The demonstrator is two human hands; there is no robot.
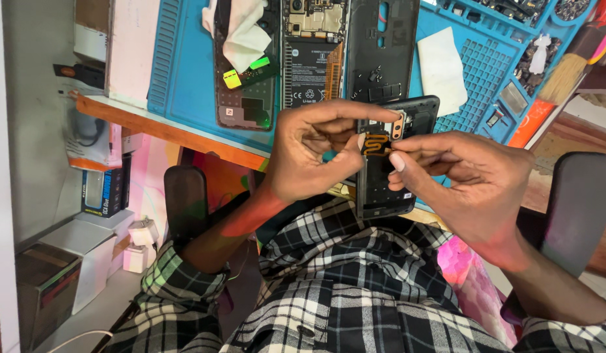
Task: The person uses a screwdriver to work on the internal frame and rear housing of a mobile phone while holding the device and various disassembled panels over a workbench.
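Head view, looking down: my left hand (309, 153) and my right hand (469, 183) meet over my lap, just in front of the worktop (185, 127) edge. Between them I hold a black phone frame (394, 157), upright and tilted slightly, its upper end reaching the edge of the blue repair mat (185, 72). My left grip is closed, thumb and forefinger pinched at the frame's left edge, beside an orange flex cable (376, 145). My right grip is likewise closed, its fingertips (398, 161) pressed on the cable's right end; whether they also clamp the frame I cannot tell. The cable lies against the frame's inner face, just below a small metal-ringed camera opening (399, 125).

Handling, as a judgement: the frame looks light and fairly stiff, best held by its long edges. The flex cable appears thin, soft and easily creased or torn, so it should be taken near its end, flat between fingertips, without sharp bending.

Behind the hands, on the mat, lie an opened phone with battery (312, 59), a white cloth (241, 29), a white pad (442, 68) and a brush (568, 72).
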